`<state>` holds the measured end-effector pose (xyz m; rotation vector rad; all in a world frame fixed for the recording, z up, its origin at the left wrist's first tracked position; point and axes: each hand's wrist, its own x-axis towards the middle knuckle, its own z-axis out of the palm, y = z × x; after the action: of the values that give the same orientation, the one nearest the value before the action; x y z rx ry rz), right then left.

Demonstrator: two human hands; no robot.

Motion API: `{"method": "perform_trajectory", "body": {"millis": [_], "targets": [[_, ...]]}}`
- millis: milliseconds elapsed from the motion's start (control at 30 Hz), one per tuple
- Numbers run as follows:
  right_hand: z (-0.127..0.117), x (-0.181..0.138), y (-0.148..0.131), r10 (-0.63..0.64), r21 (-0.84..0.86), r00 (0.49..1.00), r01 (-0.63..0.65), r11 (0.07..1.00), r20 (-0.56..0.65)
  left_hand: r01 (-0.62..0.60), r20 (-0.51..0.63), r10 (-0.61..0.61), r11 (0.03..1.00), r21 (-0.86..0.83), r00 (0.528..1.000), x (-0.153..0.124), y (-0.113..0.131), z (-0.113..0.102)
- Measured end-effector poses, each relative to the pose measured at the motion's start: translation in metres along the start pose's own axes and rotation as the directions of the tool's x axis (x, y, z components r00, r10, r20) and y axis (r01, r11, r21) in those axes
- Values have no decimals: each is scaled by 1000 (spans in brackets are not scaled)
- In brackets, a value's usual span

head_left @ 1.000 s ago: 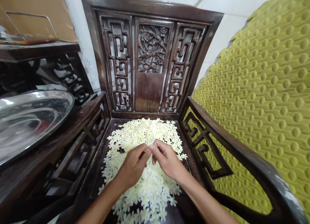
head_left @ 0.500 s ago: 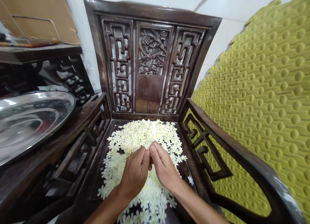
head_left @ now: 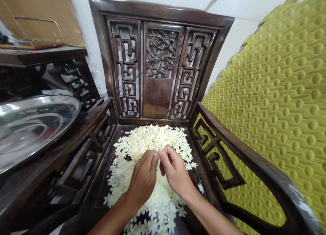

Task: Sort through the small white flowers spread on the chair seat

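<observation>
A heap of small white flowers (head_left: pixel 150 140) covers the seat of a dark carved wooden chair (head_left: pixel 158 69). My left hand (head_left: pixel 143 178) and my right hand (head_left: pixel 174 170) hover together over the middle of the heap, fingertips meeting in a pinch. Something very small and pale sits between the pinched fingertips; I cannot make out what it is. Both forearms come in from the bottom edge, above the nearer flowers.
A large shiny metal tray (head_left: pixel 30 123) rests at the left on another dark wooden piece. A yellow bumpy foam mat (head_left: pixel 275 102) leans at the right behind the chair's armrest (head_left: pixel 229 140). Cardboard (head_left: pixel 38 14) and a wire rack stand at the top left against white tiles.
Both hands stay over the heap. Half a second ago they pressed close together lower down; now they have lifted slightly and the fingertips pinch apart a little.
</observation>
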<state>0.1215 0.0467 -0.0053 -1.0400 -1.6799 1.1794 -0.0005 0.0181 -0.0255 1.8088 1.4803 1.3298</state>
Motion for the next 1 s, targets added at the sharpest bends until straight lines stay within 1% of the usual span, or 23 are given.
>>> {"method": "perform_trajectory", "body": {"millis": [133,233,433,533,633,733,800,867,933,1000], "targets": [[2,-2,1,14,-39,1000,-13,999,19,-4,45,7,999,-52,999,2,0,-1],[4,-4,4,19,-94,999,-15,995,35,25,51,-22,998,-58,998,1,0,-4],[9,-8,5,-11,-88,997,18,996,81,107,-28,-108,994,-38,994,-6,-2,-3],[13,-11,4,-35,-83,997,41,996,73,162,-48,-169,979,-125,984,-6,-4,-1],[16,-13,2,-69,-104,995,77,992,76,256,-29,-276,921,-294,961,-4,-5,0],[17,-14,-1,-82,-108,988,97,989,129,362,34,-393,805,-469,919,-1,-5,-1],[16,-12,-1,-64,-76,988,75,994,140,396,53,-438,747,-534,898,1,-4,-1],[15,-10,1,-26,-17,994,28,999,108,373,50,-418,741,-558,907,3,-1,0],[14,-8,3,15,57,998,-19,998,68,328,64,-358,755,-568,932,3,2,1],[13,-6,5,31,95,998,-35,995,48,303,92,-308,760,-575,947,2,4,1]]}}
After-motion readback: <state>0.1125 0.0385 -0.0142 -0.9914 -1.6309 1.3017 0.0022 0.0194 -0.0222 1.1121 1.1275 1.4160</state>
